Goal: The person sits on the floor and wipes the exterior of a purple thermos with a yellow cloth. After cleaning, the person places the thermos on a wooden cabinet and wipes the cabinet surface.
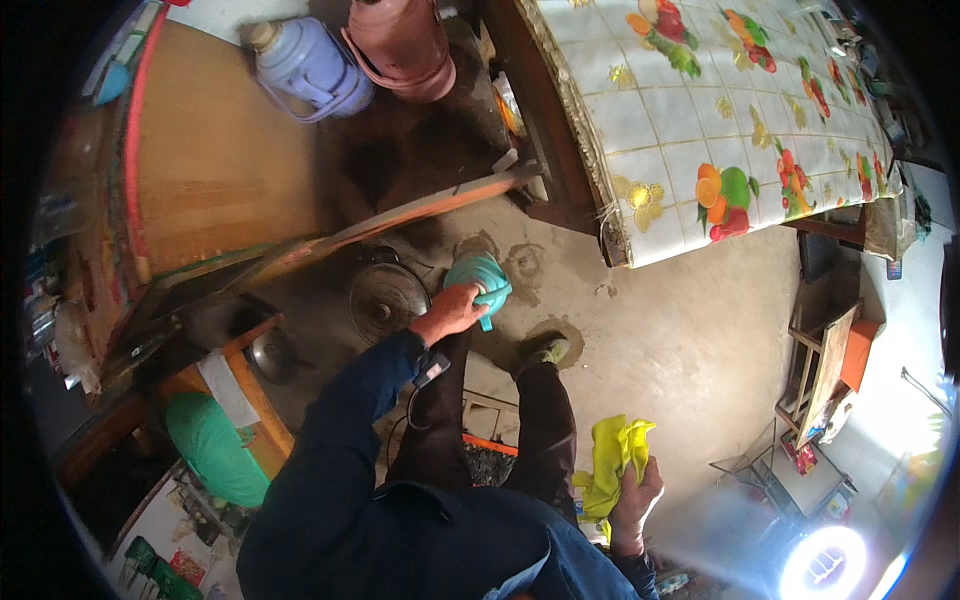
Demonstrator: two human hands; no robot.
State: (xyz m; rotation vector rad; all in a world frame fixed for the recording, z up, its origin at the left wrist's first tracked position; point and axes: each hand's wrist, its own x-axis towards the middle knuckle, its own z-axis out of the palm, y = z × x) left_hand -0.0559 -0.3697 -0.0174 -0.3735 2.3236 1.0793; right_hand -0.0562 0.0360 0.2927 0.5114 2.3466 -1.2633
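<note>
My left hand (450,311) is closed on the top of a teal thermos flask (478,277), which is over the floor in front of my legs. A yellow cloth (619,465) hangs crumpled from my right hand (636,499), out to the right of my right leg. A round metal pan lid (384,304) lies just left of the teal flask. Further up stand a lavender thermos flask (319,71) and a pink thermos flask (401,49) under the wooden furniture. The flask's base is partly hidden by its own body.
A table with a fruit-patterned cloth (690,127) fills the upper right. A wooden bar (420,210) crosses beyond the teal flask. Wet marks show on the concrete floor (660,330). A wooden stool (825,367) stands at the right, a green rounded object (214,450) at the lower left.
</note>
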